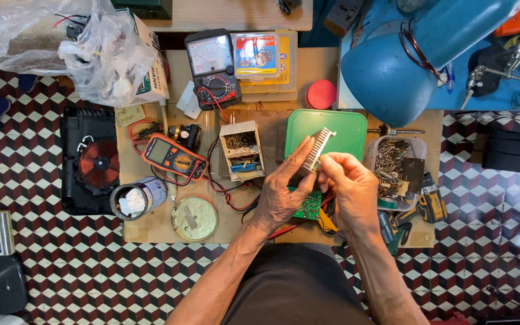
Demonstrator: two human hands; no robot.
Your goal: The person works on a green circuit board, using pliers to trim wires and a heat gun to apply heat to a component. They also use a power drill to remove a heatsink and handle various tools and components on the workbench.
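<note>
Head view: hands (317, 186) around finned metal heatsink (319, 147).

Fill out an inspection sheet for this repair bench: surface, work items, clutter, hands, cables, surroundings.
Surface: cardboard sheet laid on a checkered floor.
Work items: finned metal heatsink held up; green circuit board beneath the hands.
Clutter: orange multimeter, analog meter, tub of screws, green lid, copper coil unit.
Hands: left hand and right hand both grip the heatsink.
Cables: red and black test leads loose across the cardboard.
Surroundings: blue cylinder, plastic bag.
</note>
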